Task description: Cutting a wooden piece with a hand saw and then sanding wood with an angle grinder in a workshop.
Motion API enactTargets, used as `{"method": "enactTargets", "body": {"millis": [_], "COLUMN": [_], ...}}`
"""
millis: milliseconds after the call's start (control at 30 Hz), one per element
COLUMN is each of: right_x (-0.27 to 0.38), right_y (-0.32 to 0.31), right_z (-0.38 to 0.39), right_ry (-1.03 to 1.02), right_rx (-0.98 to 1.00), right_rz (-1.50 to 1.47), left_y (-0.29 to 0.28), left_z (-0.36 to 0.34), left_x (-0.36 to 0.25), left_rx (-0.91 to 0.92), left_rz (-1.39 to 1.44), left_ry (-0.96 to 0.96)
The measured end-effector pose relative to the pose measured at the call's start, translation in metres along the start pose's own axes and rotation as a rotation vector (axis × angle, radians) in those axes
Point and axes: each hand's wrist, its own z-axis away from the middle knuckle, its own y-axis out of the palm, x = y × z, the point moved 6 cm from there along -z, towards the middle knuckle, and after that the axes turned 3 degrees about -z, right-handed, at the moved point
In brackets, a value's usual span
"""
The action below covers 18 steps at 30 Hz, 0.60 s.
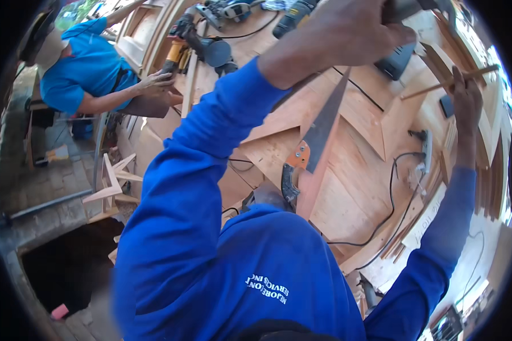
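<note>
My left hand (361,34) reaches across to the top of the view, its fingers closed on a dark grey object (407,10); the frame edge and my hand hide most of it, so its kind is unclear. At the far right, my right hand (466,99) is closed on a thin wooden strip (429,90) that slants up to the right. Between my arms lies a handsaw (326,122) with an orange and black handle, its blade pointing away from me. Beneath the saw is a reddish board (313,193) on the pale wooden worktable (352,210).
A person in a blue shirt (88,68) stands at the left, one hand near a yellow and black power tool (174,52). More power tools (227,11) lie at the back. A black cord (392,196) crosses the table. Stacked boards (491,182) stand at right; a wooden star-shaped frame (112,181) is lower left.
</note>
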Motion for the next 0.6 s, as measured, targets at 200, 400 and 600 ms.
{"method": "enactTargets", "body": {"millis": [200, 400, 600], "right_x": [-0.003, 0.016, 0.026], "right_y": [0.031, 0.023, -0.019], "right_z": [-0.006, -0.003, 0.013], "right_ry": [0.416, 0.533, -0.263], "right_rx": [0.006, 0.118, -0.053], "right_rz": [-0.511, -0.374, -0.008], "left_y": [0.016, 0.048, 0.095], "left_z": [-0.088, -0.115, -0.108], "left_x": [-0.058, -0.077, -0.067], "left_rx": [-0.052, 0.204, -0.152], "left_rz": [-0.237, -0.663, -0.236], "left_ry": [0.374, 0.42, 0.815]}}
